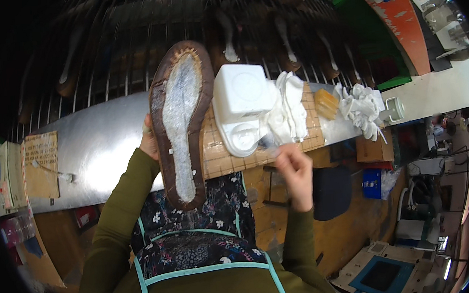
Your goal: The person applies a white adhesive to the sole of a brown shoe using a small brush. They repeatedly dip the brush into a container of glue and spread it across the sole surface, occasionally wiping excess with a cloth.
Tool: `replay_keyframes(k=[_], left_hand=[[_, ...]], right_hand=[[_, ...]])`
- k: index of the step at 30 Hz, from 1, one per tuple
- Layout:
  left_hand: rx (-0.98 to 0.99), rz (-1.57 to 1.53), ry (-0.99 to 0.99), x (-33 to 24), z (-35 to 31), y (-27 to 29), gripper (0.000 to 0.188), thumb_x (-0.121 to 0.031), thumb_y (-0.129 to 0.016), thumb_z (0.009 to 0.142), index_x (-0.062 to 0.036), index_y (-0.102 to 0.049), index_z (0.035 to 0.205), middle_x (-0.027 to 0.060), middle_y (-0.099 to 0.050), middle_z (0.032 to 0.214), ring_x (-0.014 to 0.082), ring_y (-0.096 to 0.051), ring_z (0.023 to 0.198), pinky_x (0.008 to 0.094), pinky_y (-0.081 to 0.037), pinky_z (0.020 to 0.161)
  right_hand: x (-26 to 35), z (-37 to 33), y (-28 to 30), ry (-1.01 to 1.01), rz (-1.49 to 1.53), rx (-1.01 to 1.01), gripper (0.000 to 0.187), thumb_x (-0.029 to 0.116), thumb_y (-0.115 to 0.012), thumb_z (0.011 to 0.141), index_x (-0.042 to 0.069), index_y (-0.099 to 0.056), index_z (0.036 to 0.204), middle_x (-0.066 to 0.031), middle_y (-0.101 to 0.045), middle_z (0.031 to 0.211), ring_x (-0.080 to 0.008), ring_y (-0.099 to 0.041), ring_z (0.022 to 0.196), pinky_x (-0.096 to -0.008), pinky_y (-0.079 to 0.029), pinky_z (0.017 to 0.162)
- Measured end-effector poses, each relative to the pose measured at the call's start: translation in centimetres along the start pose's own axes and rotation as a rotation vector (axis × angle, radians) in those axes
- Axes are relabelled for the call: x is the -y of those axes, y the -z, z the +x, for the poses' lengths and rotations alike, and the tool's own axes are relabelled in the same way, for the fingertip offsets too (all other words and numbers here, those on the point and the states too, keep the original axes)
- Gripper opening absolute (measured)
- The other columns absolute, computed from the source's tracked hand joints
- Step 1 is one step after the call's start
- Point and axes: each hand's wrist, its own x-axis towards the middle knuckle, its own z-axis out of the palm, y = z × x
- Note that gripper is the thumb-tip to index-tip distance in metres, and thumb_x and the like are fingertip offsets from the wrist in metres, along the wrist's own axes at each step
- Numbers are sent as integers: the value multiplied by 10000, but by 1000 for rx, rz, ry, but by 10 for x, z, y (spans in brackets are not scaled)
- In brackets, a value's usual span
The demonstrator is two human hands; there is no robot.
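Observation:
My left hand (149, 138) grips the side of a brown shoe upper (203, 88), most of its fingers hidden behind it. The shoe's underside faces me, with a pale greyish insole and gathered, pleated leather edges around the toe. My right hand (297, 174) is closed in a pinch just in front of the bench edge. From its fingertips a small greyish thing, blurred by motion, points toward a white plastic dispenser (241, 93) with a round cup at its base. White cloth gloves (293, 103) lie against the dispenser's right side.
A metal bench (102, 151) carries a gridded brown board (216, 159), a cardboard piece (42, 161), a yellowish block (327, 104) and crumpled white gloves (361, 109). Behind stands a barred rack (123, 56) with several brown shoes. A dark stool (332, 193) stands right of my right forearm.

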Motion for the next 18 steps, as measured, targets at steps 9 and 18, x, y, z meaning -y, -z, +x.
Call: replay_keyframes(k=[9,18], left_hand=[[-58,32,71,0,1,-8,1028,-744,-710,582,-94,-483,1345,129,-561,1283,292,-559,1130,439,-446,996],[-55,-68,34,1,-2,-1,918,-679,-754,595,-72,-554,1253,112,-625,1170,258,-613,1037,409,-505,932]], right_hand=[[-45,172,43,124,-449,-217,261,229,-771,752,-23,-704,742,-101,-666,639,-151,-620,595,-300,-470,589],[-67,204,17,42,-371,-83,281,153,-835,642,-37,-664,760,-91,-659,670,-131,-601,591,-272,-484,560]])
